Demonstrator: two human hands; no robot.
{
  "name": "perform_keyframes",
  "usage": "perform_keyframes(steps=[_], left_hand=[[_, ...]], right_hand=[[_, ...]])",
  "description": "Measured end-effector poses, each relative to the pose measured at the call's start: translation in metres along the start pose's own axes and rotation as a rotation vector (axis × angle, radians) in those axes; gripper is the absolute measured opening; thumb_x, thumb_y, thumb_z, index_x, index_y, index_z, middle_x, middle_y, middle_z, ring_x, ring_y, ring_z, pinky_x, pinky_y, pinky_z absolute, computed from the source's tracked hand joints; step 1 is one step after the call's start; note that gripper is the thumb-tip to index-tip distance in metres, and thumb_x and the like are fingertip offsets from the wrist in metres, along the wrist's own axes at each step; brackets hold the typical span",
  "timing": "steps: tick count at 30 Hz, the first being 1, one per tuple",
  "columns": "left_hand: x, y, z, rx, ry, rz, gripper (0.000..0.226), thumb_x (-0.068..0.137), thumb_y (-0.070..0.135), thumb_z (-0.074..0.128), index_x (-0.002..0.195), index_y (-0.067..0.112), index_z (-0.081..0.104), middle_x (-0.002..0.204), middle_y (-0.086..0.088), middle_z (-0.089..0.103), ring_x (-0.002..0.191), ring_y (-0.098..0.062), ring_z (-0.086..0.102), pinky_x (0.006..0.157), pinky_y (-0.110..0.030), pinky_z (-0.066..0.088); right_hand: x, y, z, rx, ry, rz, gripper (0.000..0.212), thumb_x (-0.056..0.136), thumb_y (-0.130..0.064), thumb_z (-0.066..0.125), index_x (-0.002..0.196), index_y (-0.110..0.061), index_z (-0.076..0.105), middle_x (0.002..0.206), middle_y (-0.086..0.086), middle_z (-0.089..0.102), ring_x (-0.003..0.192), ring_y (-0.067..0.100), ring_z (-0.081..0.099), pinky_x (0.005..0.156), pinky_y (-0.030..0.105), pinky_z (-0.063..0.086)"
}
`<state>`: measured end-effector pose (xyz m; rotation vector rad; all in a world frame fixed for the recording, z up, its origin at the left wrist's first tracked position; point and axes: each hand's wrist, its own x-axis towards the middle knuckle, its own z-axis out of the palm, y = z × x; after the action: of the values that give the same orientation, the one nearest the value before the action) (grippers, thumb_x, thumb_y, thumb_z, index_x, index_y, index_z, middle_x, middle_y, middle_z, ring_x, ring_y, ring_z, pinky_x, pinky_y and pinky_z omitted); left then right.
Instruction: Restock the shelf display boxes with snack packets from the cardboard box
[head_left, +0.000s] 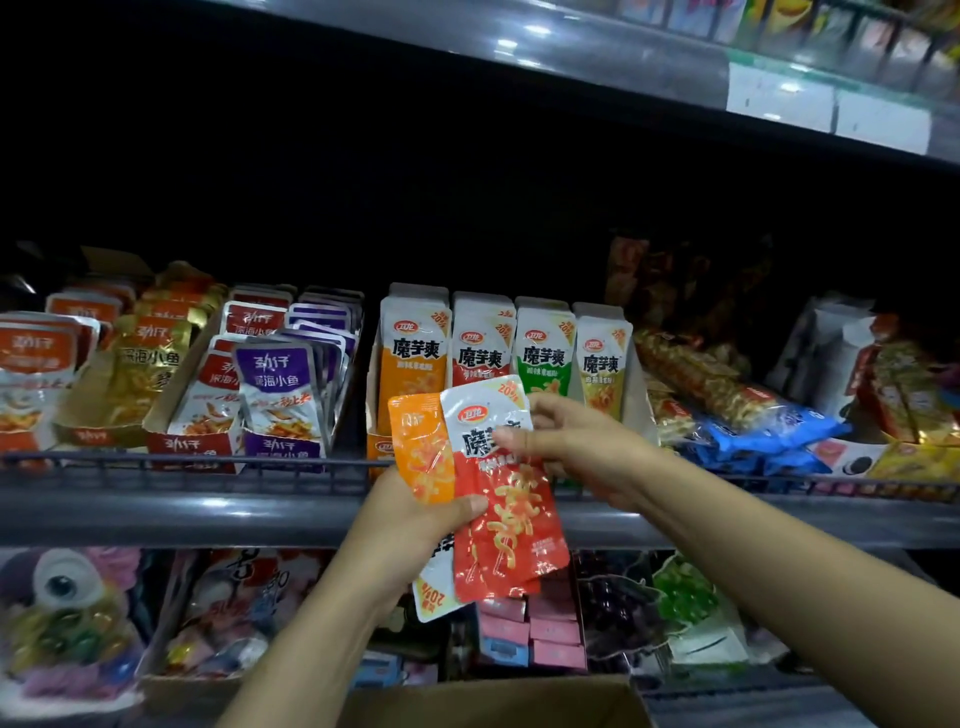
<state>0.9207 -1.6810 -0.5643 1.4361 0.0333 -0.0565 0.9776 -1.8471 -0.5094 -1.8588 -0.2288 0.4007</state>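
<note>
My left hand (415, 512) grips a small stack of snack packets in front of the shelf: an orange packet (420, 452) and red packets (511, 535). My right hand (566, 441) pinches the top of the front red packet (485, 410). Behind them on the shelf stands a display box (375, 395) with four rows of the same brand: orange (413, 358), red (480, 343), green (545, 353) and yellow (602, 364). The brown cardboard box (493, 701) is at the bottom, its inside hidden.
Left of the display box stand boxes of fish snack packets, purple (280, 384), red (218, 384) and gold (140, 374). Right lie loose blue packets (769, 431) and other snacks. A wire rail (182, 460) runs along the shelf front. More goods fill the lower shelf.
</note>
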Motion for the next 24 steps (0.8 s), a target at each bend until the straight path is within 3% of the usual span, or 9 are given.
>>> perform_keyframes(steps=[3,6,10,12,14,16,18,22,24], left_hand=[[0.001,0.001,0.001,0.088,0.022,0.027,0.028,0.081,0.007,0.072,0.101,0.027,0.064,0.096,0.004,0.075,0.087,-0.015,0.072,0.083,-0.04,0.055],[0.0,0.003,0.003,0.084,0.043,0.07,0.021,0.085,0.011,0.068,0.099,0.027,0.065,0.095,0.008,0.075,0.087,-0.011,0.071,0.082,-0.037,0.054],[0.004,0.007,-0.003,0.03,0.131,0.107,0.011,0.092,0.016,0.06,0.094,0.022,0.067,0.08,0.014,0.074,0.073,-0.001,0.069,0.065,-0.024,0.05],[0.008,0.009,-0.008,-0.008,0.129,0.094,0.016,0.095,0.014,0.054,0.105,0.015,0.066,0.085,0.008,0.075,0.076,-0.004,0.071,0.062,-0.021,0.054],[0.012,0.01,-0.012,-0.055,0.128,0.071,0.021,0.097,0.012,0.05,0.114,0.009,0.062,0.089,0.003,0.075,0.077,-0.006,0.072,0.057,-0.015,0.054],[0.013,0.012,-0.013,-0.128,0.126,0.03,0.022,0.098,0.013,0.047,0.116,0.008,0.06,0.087,0.0,0.076,0.076,-0.009,0.072,0.058,-0.018,0.056],[0.014,0.013,-0.012,-0.192,0.104,-0.009,0.022,0.098,0.014,0.047,0.117,0.009,0.058,0.088,-0.003,0.076,0.079,-0.014,0.073,0.066,-0.027,0.058],[0.016,0.014,-0.012,-0.234,0.087,-0.04,0.023,0.098,0.015,0.047,0.117,0.009,0.058,0.09,-0.006,0.076,0.083,-0.018,0.073,0.077,-0.035,0.056],[0.017,0.014,-0.013,-0.242,0.083,-0.049,0.023,0.098,0.015,0.047,0.117,0.009,0.058,0.09,-0.006,0.076,0.083,-0.018,0.073,0.077,-0.036,0.056]], right_hand=[[0.012,-0.01,0.003,-0.017,-0.025,0.02,0.041,0.077,-0.041,0.068,0.109,-0.021,0.052,0.108,0.006,0.068,0.102,0.024,0.065,0.098,0.045,0.047],[0.023,-0.014,0.008,-0.112,-0.003,0.017,0.042,0.087,-0.029,0.065,0.119,-0.016,0.041,0.107,0.01,0.066,0.094,0.023,0.068,0.085,0.039,0.055],[0.033,-0.038,0.0,-0.069,0.169,-0.108,0.016,0.092,-0.024,0.058,0.094,-0.01,0.051,0.08,0.007,0.069,0.064,0.012,0.069,0.066,0.03,0.055],[0.048,-0.048,-0.008,-0.106,0.36,-0.195,0.021,0.091,-0.033,0.059,0.091,-0.013,0.051,0.092,0.014,0.069,0.074,0.021,0.069,0.077,0.041,0.056],[0.067,-0.055,-0.012,-0.222,0.524,-0.267,0.038,0.092,-0.034,0.058,0.118,-0.012,0.041,0.119,0.02,0.06,0.098,0.035,0.063,0.086,0.049,0.053],[0.082,-0.06,-0.01,-0.319,0.567,-0.278,0.066,0.094,-0.033,0.054,0.143,-0.013,0.015,0.143,0.019,0.042,0.122,0.038,0.05,0.095,0.047,0.047],[0.095,-0.058,-0.006,-0.362,0.583,-0.305,0.077,0.096,-0.031,0.051,0.149,-0.009,-0.001,0.153,0.013,0.029,0.134,0.033,0.037,0.098,0.037,0.039],[0.111,-0.05,0.004,-0.344,0.562,-0.417,0.067,0.097,-0.022,0.05,0.145,-0.003,0.007,0.152,0.011,0.03,0.136,0.028,0.035,0.092,0.02,0.033],[0.117,-0.044,0.004,-0.36,0.503,-0.411,0.054,0.098,-0.021,0.05,0.139,-0.007,0.017,0.148,0.013,0.035,0.132,0.03,0.04,0.094,0.023,0.035]])
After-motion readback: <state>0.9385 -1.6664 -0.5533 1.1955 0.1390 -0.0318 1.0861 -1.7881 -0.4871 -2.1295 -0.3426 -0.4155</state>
